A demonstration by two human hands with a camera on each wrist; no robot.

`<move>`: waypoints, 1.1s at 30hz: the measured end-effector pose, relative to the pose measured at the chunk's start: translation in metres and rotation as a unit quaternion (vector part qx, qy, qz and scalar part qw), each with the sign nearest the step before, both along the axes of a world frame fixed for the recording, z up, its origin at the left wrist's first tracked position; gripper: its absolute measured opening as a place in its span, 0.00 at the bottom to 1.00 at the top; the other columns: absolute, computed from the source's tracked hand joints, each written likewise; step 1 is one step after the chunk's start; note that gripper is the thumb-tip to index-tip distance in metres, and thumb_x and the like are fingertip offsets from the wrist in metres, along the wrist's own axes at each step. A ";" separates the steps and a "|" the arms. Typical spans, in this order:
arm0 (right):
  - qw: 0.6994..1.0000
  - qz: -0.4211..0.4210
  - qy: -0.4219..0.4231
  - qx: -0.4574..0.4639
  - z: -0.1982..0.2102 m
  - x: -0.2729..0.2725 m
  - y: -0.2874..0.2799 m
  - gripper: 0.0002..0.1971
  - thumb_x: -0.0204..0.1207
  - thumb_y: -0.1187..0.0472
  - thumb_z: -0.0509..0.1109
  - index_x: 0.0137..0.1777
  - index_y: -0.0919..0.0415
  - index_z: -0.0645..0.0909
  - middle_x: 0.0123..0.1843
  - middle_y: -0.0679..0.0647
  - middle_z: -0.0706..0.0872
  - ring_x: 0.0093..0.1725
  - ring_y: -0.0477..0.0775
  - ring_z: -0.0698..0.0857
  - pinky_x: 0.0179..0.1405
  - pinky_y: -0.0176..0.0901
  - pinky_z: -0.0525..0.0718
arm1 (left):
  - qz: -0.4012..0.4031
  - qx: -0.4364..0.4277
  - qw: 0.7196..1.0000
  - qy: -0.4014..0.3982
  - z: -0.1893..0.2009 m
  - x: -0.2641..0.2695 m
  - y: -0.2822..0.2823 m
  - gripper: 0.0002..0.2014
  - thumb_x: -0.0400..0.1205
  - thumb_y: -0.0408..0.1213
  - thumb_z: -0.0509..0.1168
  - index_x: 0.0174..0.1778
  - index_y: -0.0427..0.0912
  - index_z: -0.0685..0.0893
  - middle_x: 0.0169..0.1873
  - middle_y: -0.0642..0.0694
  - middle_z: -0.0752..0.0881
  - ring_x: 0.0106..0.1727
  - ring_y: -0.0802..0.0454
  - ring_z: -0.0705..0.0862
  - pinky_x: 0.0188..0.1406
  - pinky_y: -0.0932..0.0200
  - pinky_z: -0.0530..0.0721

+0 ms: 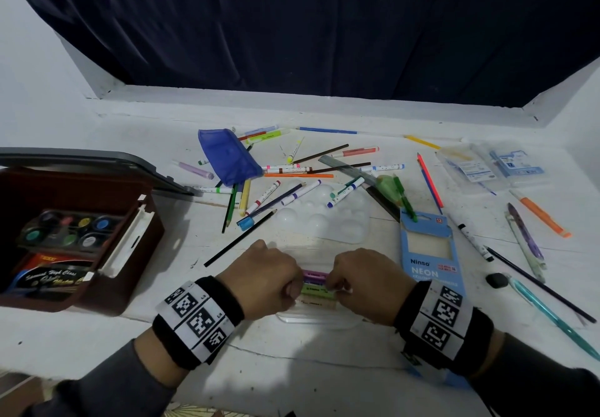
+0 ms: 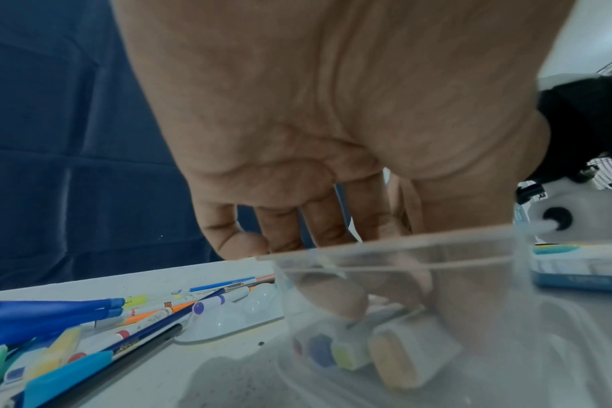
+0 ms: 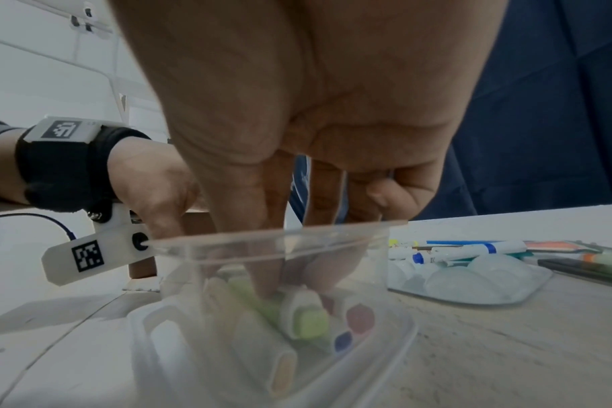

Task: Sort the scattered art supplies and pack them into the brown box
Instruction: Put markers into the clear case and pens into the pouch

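A clear plastic case [image 1: 318, 322] lies at the near middle of the white table, with several highlighters [image 1: 316, 286] in a row inside it. My left hand [image 1: 298, 286] reaches in from the left, thumb and fingertips pinching the highlighters' [image 2: 346, 356] ends below the case rim [image 2: 402, 248]. From the right my right hand [image 1: 331, 286] does the same; its fingers [image 3: 262, 281] sit on the green highlighter [image 3: 310, 323] with the thumb beside it. The brown box [image 1: 136, 261] stands open at the left, with a set of paint pots [image 1: 68, 228] inside.
Loose markers and pencils [image 1: 292, 170], a blue pouch [image 1: 227, 157] and a white palette [image 1: 324, 218] lie behind the case. To the right are a blue Ninso Neon carton [image 1: 428, 248], a black eraser [image 1: 496, 280], pens [image 1: 552, 316] and clear packets [image 1: 487, 166].
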State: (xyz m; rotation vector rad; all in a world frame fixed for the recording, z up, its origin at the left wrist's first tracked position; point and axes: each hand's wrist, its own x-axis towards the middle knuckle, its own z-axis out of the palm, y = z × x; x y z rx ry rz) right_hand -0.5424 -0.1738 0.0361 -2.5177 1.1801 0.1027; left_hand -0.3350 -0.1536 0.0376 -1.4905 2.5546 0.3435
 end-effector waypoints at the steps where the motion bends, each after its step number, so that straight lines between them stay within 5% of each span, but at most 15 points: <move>1: 1.000 0.002 0.007 -0.004 0.000 0.001 0.000 0.13 0.78 0.56 0.68 0.59 0.48 0.88 0.53 0.48 0.86 0.50 0.52 0.84 0.48 0.43 0.79 | -0.001 -0.003 1.000 -0.004 0.000 0.000 0.000 0.05 0.79 0.47 0.69 0.48 0.53 0.86 0.44 0.58 0.84 0.50 0.57 0.82 0.51 0.57 0.64; 8: 0.999 -0.002 0.022 -0.028 -0.005 0.006 0.000 0.14 0.76 0.58 0.66 0.58 0.48 0.89 0.51 0.48 0.88 0.48 0.53 0.85 0.42 0.39 0.70 | -0.010 -0.025 0.999 -0.035 0.001 -0.003 0.000 0.13 0.78 0.54 0.72 0.55 0.55 0.87 0.50 0.58 0.88 0.55 0.56 0.81 0.59 0.55 0.66; 19: 0.999 0.019 -0.004 -0.040 -0.008 0.001 0.000 0.13 0.78 0.56 0.67 0.60 0.48 0.87 0.52 0.49 0.88 0.50 0.53 0.85 0.52 0.46 0.81 | 0.017 -0.024 0.999 0.029 -0.004 0.007 0.004 0.14 0.77 0.58 0.72 0.55 0.58 0.90 0.48 0.60 0.90 0.52 0.58 0.82 0.62 0.55 0.71; 24: 0.992 -0.013 -0.112 -0.061 -0.010 -0.012 -0.001 0.08 0.74 0.55 0.73 0.52 0.50 0.87 0.50 0.45 0.83 0.51 0.48 0.79 0.52 0.43 0.78 | 0.047 -0.044 0.983 0.173 -0.009 0.019 0.013 0.13 0.74 0.57 0.77 0.49 0.57 0.91 0.42 0.61 0.87 0.43 0.63 0.81 0.53 0.56 0.80; 29: 0.975 -0.110 -0.187 -0.050 -0.021 -0.038 -0.011 0.12 0.69 0.51 0.78 0.52 0.44 0.86 0.57 0.42 0.74 0.57 0.43 0.75 0.56 0.36 0.73 | 0.197 -0.111 0.916 0.331 -0.020 0.044 0.032 0.11 0.76 0.49 0.77 0.53 0.59 0.88 0.46 0.63 0.82 0.45 0.63 0.82 0.42 0.75 0.75; 33: 0.979 -0.107 -0.171 0.035 -0.025 -0.042 -0.012 0.11 0.71 0.46 0.77 0.53 0.42 0.86 0.61 0.40 0.73 0.56 0.39 0.79 0.53 0.37 0.79 | 0.231 0.022 0.897 0.376 -0.025 0.045 0.043 0.16 0.79 0.53 0.72 0.62 0.62 0.80 0.46 0.56 0.86 0.46 0.59 0.85 0.40 0.73 0.80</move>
